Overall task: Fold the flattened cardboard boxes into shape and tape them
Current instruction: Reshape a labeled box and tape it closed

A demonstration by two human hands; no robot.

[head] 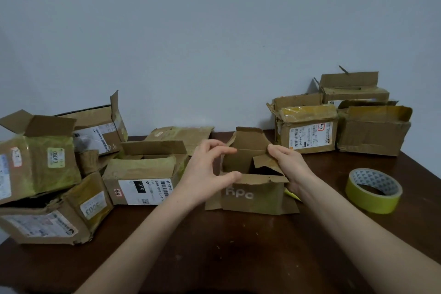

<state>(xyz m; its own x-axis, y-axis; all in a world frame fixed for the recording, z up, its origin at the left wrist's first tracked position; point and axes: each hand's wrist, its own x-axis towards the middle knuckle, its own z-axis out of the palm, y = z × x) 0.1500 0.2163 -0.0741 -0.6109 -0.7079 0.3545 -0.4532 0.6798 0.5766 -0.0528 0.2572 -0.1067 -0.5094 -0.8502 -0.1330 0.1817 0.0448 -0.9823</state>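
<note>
Your right hand [290,164] partly hides behind the small box [253,194] mid-table, pinching its torn right flap; your left hand [210,169], spread, holds the left edge, flaps up

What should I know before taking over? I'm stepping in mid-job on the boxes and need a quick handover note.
Left hand: fingers spread at the left wall and near rim of the small brown cardboard box with white lettering; a firm grip cannot be told.
Right hand: pinching the torn right flap of that box.
The box stands open-topped at the centre of the dark wooden table, flaps up, top untaped.
Roll of yellow tape: on the table to the right, untouched.
Folded, mostly open-topped boxes sit piled at left and back right.
Left: fold the flaps shut, then tape.
</note>
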